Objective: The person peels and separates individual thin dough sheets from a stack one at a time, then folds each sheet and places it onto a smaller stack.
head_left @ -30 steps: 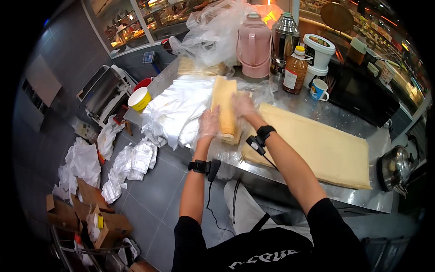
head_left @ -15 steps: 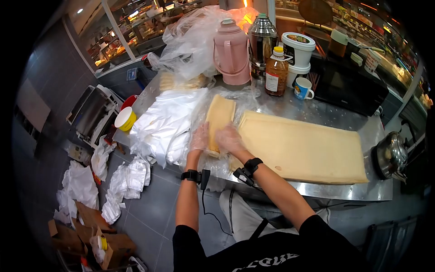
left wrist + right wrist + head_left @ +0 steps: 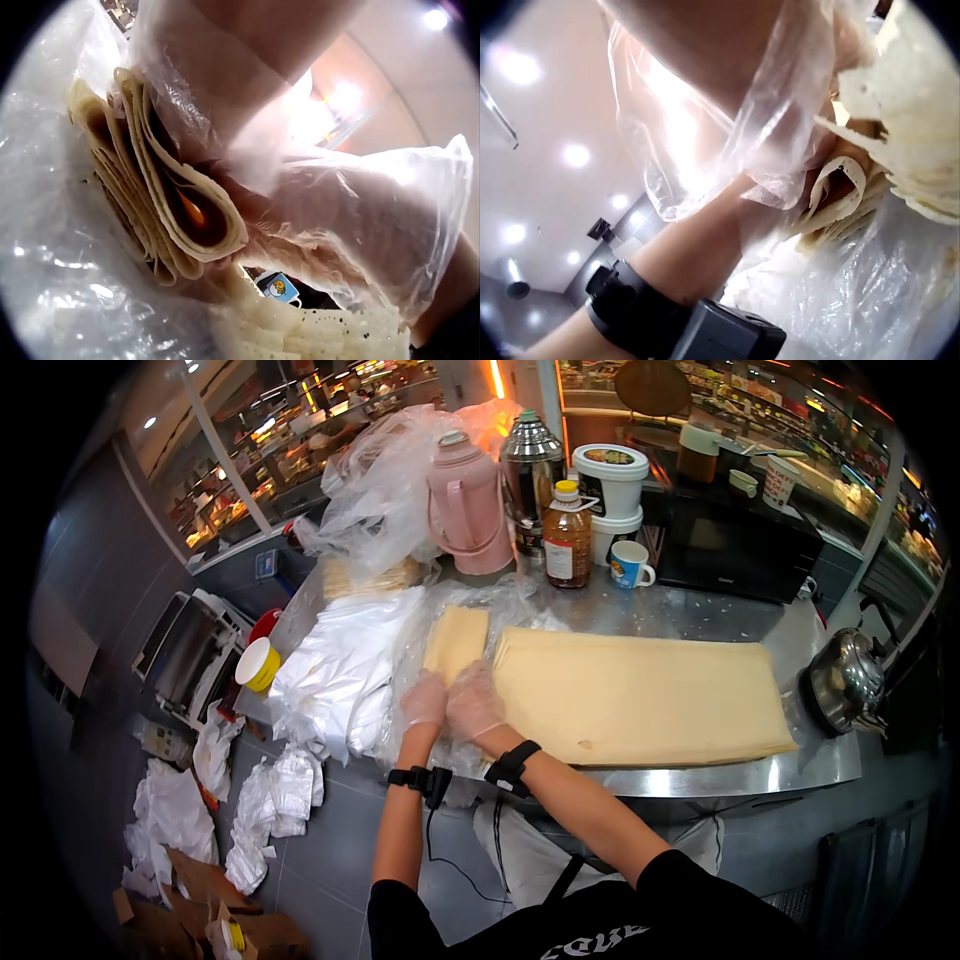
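Observation:
Both hands wear clear plastic gloves. They sit side by side at the near end of a folded stack of thin pale-yellow sheets [image 3: 460,635], which lies on clear plastic film. My left hand [image 3: 424,700] grips its left near corner, and my right hand [image 3: 474,702] holds the right side. Looped folds of the stack [image 3: 172,202] show end-on in the left wrist view, close by the gloved fingers. In the right wrist view a rolled fold [image 3: 838,187] appears beyond the glove. A large flat stack of similar sheets [image 3: 640,695] lies just right of the hands.
White plastic bags [image 3: 345,670] are piled to the left. Behind stand a pink thermos [image 3: 470,510], a steel thermos [image 3: 530,470], a yellow-capped bottle [image 3: 568,540], white tubs [image 3: 610,485], a mug [image 3: 630,565] and a microwave [image 3: 735,555]. A kettle [image 3: 845,675] stands at the right edge.
My right hand has come down from the folded stack's upper right side to its near end, beside the left hand. The folded stack now lies lower, and the head view has turned right.

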The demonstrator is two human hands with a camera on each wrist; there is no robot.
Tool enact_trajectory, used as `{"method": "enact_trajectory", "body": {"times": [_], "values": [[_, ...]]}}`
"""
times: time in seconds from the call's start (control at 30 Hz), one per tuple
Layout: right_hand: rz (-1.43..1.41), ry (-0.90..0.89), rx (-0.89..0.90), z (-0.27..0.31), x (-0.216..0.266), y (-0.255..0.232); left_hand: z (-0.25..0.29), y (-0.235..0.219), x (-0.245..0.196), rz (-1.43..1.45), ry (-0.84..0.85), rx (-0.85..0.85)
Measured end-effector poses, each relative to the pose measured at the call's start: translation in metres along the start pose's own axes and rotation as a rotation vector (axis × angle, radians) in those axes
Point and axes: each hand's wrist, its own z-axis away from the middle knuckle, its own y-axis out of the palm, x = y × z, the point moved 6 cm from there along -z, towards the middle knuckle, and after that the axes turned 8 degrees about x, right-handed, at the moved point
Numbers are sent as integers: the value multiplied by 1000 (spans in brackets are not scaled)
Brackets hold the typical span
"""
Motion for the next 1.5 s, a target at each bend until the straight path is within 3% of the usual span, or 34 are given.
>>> {"method": "enact_trajectory", "body": {"times": [0.07,0.13,0.23,0.33,0.43,0.5,0.57,0.6,0.7,0.77,0.8,0.87,0.9,0.97,1.07,1.13,1.17,1.2,1.23,1.27,1.3,1.33,1.4,1.47,1.5], "values": [[-202,162,61,-12,-8,28,-1,7,4,-108,54,-1],[-15,61,-105,-17,-7,52,5,-2,1,-100,14,-24],[-101,44,32,-18,-4,61,15,-12,-2,-35,-73,4],[-153,7,126,-19,-2,65,7,-15,-3,-130,-13,129],[-188,-49,226,-11,-5,50,-56,31,18,-472,411,428],[-217,-46,238,-7,-5,46,-59,13,-14,-521,425,493],[-143,-46,311,-4,-4,40,-73,18,-15,-477,330,400],[-106,-47,344,-3,-4,38,-97,40,-2,-412,230,269],[-106,-42,316,-4,-4,38,-122,44,10,-253,143,99],[-11,-47,353,-4,-5,49,-78,-5,-28,-123,139,-101],[28,-44,361,-4,-2,45,-76,-10,-37,-216,284,-126],[-168,-52,369,7,-3,40,-73,-12,-53,-409,572,-171],[-273,-56,375,16,-1,36,-79,-2,-49,-577,620,-124],[-100,-140,481,32,5,29,-107,21,-39,-902,705,-40],[-77,-218,606,45,7,12,-132,25,-39,-305,671,85],[-136,-248,612,46,11,13,-116,6,-60,-308,501,82],[-157,-370,504,45,12,23,-103,2,-73,-318,423,90],[-302,-423,584,57,24,14,-94,-1,-69,-363,406,91],[-412,-476,657,64,15,0,-88,2,-72,-355,490,104],[-520,-521,607,79,4,-18,-82,2,-72,-342,571,112],[-633,-575,642,107,-12,-57,-85,0,-68,-330,604,123],[-727,-612,459,118,-32,-55,-88,0,-65,-319,638,134],[-723,-371,276,170,-102,-103,-90,9,-50,-294,591,183],[-713,-141,118,214,-187,-136,-36,-19,-63,-242,615,294],[-731,59,124,233,-234,-149,-16,-28,-70,-211,625,344]]}}
